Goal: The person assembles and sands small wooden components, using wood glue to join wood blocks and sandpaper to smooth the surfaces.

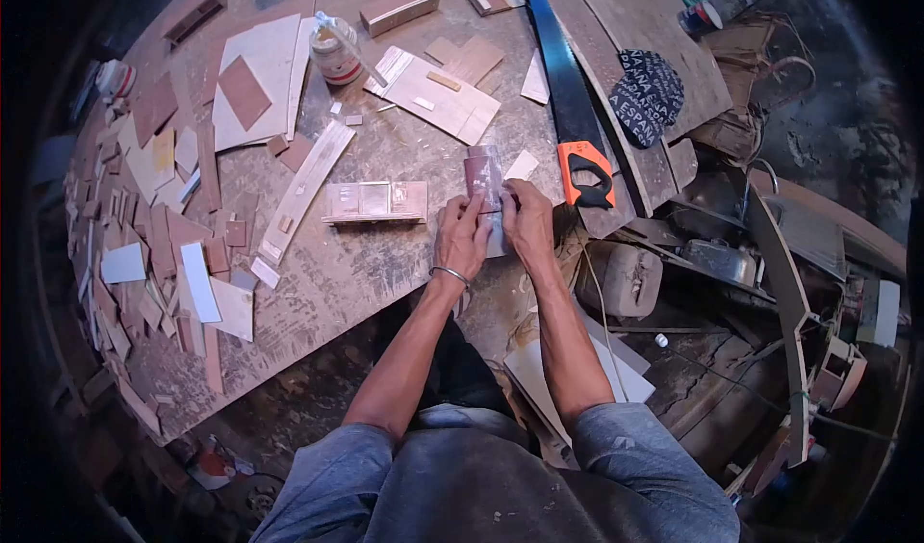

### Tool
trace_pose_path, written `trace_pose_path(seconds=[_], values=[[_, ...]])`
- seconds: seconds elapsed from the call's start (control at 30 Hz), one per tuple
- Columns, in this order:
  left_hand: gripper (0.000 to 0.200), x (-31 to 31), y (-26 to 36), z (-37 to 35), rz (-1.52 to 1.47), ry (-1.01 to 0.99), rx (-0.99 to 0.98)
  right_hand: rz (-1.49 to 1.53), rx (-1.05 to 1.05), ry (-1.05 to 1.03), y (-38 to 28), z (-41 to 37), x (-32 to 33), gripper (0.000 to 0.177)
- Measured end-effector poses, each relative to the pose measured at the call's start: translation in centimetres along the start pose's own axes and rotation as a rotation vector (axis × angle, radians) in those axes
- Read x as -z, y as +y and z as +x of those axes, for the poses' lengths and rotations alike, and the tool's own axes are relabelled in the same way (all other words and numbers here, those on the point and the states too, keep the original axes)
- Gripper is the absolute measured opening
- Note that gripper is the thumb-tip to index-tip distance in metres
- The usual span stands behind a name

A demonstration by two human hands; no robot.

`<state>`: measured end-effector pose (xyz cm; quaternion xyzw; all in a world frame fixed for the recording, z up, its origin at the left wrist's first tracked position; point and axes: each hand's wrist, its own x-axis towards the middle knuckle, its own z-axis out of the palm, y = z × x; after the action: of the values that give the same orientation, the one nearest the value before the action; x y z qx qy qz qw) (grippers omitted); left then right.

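My left hand and my right hand meet near the table's front edge. Between them is a reddish-brown sheet of sandpaper, partly curled, with a greyish patch on it. The left fingers press on its left side, while the right fingers close on its right edge. What lies under the sheet is partly hidden by the hands. Just left of my left hand stands a small wooden box-like piece with a divided front. Beyond my right hand lies a small pale wood offcut.
A handsaw with an orange and black handle lies to the right, beside a dark printed cap. A jar stands behind, near a thin board. Many wood scraps cover the left. A jerrycan sits below right.
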<state>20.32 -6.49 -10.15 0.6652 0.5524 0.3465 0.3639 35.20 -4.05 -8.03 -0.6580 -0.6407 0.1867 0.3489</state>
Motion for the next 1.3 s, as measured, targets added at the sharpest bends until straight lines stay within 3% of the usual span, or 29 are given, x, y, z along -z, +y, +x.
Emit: trace_pose_path(seconds=[0.03, 0.23, 0.33, 0.43, 0.57, 0.7, 0.83, 1.0, 1.13, 1.23, 1.3], values=[[0.057, -0.2, -0.4, 0.0, 0.016, -0.013, 0.014, -0.037, 0.08, 0.02, 0.5, 0.1, -0.6, 0.025], [0.064, -0.5, -1.6, 0.0, 0.08, -0.046, 0.005, -0.264, -0.105, -0.265, -1.0, -1.0, -1.5, 0.019], [0.065, -0.7, -1.4, -0.2, 0.099, -0.072, 0.018, -0.316, -0.036, -0.258, -1.0, 1.7, -2.0, 0.017], [0.066, -0.2, -1.6, 0.3, 0.119, -0.096, 0.019, -0.371, -0.128, -0.292, -1.2, -1.0, -2.5, 0.015], [0.063, -0.5, -1.1, 0.1, 0.106, -0.094, 0.028, -0.344, -0.016, -0.243, -1.3, 1.4, -2.6, 0.016], [0.06, 0.1, -1.0, 0.8, 0.102, -0.097, 0.034, -0.33, -0.074, -0.243, -1.9, -1.8, -2.1, 0.017], [0.056, -0.2, -0.7, 0.1, 0.071, -0.082, 0.039, -0.351, -0.058, -0.241, -0.8, 2.0, -2.9, 0.021], [0.052, 0.0, -1.0, 0.7, 0.119, -0.101, 0.028, -0.329, -0.033, -0.166, 0.0, 0.2, -3.4, 0.02], [0.05, 0.0, -0.5, 0.4, 0.11, -0.103, 0.039, -0.001, 0.188, -0.024, 3.0, 5.9, -3.3, 0.028], [0.047, 0.8, 0.4, 0.6, 0.097, -0.129, 0.07, 0.619, -0.375, -0.207, -1.5, 4.0, 2.1, 0.04], [0.038, 0.4, 0.3, 0.6, 0.01, -0.004, 0.042, 0.727, -0.446, -0.21, -2.9, 2.8, 4.0, 0.044]])
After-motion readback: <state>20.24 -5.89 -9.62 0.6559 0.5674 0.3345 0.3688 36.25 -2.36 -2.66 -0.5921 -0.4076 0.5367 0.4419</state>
